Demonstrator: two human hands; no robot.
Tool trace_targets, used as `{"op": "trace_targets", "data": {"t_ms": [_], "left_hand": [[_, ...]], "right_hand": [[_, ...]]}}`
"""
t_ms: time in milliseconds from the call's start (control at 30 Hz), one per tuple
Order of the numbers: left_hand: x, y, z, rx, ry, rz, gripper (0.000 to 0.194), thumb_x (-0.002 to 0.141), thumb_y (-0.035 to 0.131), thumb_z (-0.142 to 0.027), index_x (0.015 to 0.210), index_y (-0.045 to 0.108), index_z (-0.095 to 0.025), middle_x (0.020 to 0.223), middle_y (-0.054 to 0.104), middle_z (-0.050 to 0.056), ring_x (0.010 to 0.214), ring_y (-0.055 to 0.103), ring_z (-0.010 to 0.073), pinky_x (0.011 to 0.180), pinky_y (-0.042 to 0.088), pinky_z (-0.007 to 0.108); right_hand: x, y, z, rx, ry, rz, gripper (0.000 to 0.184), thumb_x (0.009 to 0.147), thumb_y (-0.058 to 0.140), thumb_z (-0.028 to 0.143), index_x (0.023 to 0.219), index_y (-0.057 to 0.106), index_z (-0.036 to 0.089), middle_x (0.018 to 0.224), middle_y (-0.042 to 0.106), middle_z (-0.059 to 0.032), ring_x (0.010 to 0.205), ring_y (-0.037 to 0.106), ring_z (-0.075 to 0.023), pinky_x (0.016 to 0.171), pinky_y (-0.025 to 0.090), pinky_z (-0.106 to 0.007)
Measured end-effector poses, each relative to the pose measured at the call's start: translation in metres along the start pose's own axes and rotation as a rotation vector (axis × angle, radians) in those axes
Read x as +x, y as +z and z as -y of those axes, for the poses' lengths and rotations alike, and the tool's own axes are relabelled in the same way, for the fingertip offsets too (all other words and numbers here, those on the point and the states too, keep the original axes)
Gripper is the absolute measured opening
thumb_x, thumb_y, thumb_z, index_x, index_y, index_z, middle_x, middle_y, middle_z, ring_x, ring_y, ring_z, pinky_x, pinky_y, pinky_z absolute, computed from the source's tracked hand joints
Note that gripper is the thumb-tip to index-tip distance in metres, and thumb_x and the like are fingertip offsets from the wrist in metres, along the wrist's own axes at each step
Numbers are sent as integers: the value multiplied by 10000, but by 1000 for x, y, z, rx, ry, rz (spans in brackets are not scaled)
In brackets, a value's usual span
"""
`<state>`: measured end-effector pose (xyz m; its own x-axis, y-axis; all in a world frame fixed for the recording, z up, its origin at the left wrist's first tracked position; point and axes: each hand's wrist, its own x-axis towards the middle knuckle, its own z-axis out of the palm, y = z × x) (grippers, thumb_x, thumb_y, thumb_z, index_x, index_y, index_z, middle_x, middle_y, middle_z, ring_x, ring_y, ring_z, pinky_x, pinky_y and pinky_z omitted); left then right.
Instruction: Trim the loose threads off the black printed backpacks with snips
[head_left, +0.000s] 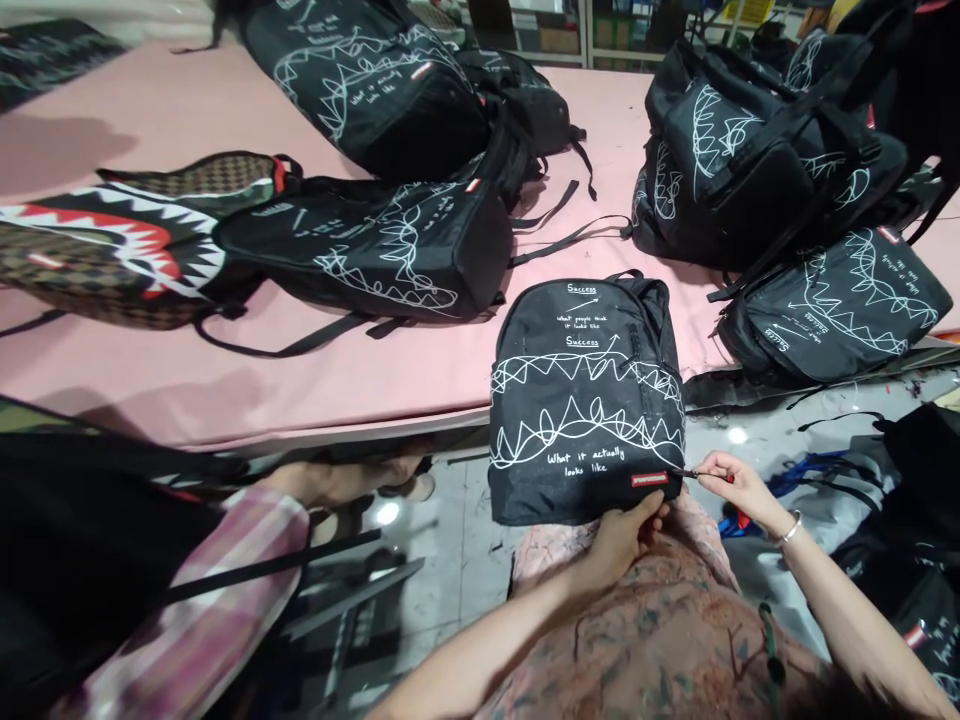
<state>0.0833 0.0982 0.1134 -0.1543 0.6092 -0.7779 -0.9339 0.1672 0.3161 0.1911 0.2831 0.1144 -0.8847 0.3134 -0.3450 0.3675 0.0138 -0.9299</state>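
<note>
A black backpack [585, 400] with white scribbled lines and lettering rests on my lap, leaning by the edge of the pink table. Its lower front carries a small red label [649, 480]. My left hand [634, 525] pinches the backpack's bottom edge just below the label, thumb in front and fingers curled underneath. In my right hand [727, 485] is a thin dark tool [694, 474] with a bit of red at its handle; its exact kind is unclear. The tool's tip meets the backpack's lower right side, beside the label.
More black backpacks [405, 250] lie on the pink table [150, 390], with a brown checked shark-mouth bag [97, 250] at left. Several others pile up at right [735, 150]. A co-worker's plaid sleeve [225, 580] is close on my left. Dark bags [900, 540] sit low on my right.
</note>
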Motion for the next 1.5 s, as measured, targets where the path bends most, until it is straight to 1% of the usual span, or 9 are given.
{"op": "trace_targets", "data": {"t_ms": [100,233,467,600,700,800,1067,1300,1500], "left_hand": [[3,-3,2,47,31,-16,413,557,758,-410,740,630,-63,723,567,46,558,444,55,505,334,192],[6,-6,4,108,55,-23,444,549,748,-447,740,637,-62,706,568,46,544,434,52,496,302,186],[8,-9,6,139,72,-17,461,554,740,-459,738,631,-51,700,562,59,541,434,60,492,280,190],[8,-8,7,137,88,-14,457,558,736,-459,743,619,-58,726,572,64,548,438,62,494,283,190],[7,-7,6,143,89,-15,464,558,732,-464,743,613,-56,735,578,71,541,437,61,487,276,189],[6,-5,4,154,94,-17,465,557,729,-469,724,605,-53,702,569,65,523,425,61,470,260,191],[-1,1,-1,134,107,3,518,471,751,-509,691,581,-72,645,540,34,501,407,63,448,290,202],[-2,2,-3,115,101,19,531,441,762,-510,671,576,-69,609,526,28,491,419,68,448,320,212],[2,-1,0,109,93,24,499,456,759,-499,649,573,-77,559,492,7,479,414,68,469,345,217]], "right_hand": [[3,-1,6,-15,5,41,260,774,611,363,821,540,118,820,590,-52,745,536,-107,693,415,-217],[8,-2,14,-53,9,78,260,770,611,364,813,548,115,834,596,-59,748,535,-109,702,423,-223],[13,-4,27,-266,-60,66,256,778,591,371,776,579,115,758,578,-51,723,522,-125,676,415,-231],[12,-6,27,-239,-56,54,273,774,594,387,777,565,116,767,579,-50,717,520,-119,673,418,-229],[12,-8,26,-200,-33,84,286,778,588,399,784,550,116,771,578,-49,697,518,-113,657,422,-231],[14,-9,26,-226,-37,112,280,779,590,392,804,561,114,767,570,-50,702,513,-114,655,416,-233],[21,-5,30,-215,-46,178,254,783,591,365,786,538,116,765,575,-48,704,533,-120,645,414,-227],[17,-14,30,-283,-43,119,268,781,593,379,785,563,112,764,565,-50,714,497,-120,656,389,-232],[16,-12,35,-278,16,131,318,766,593,423,787,554,108,772,565,-54,699,488,-117,628,375,-228]]}}
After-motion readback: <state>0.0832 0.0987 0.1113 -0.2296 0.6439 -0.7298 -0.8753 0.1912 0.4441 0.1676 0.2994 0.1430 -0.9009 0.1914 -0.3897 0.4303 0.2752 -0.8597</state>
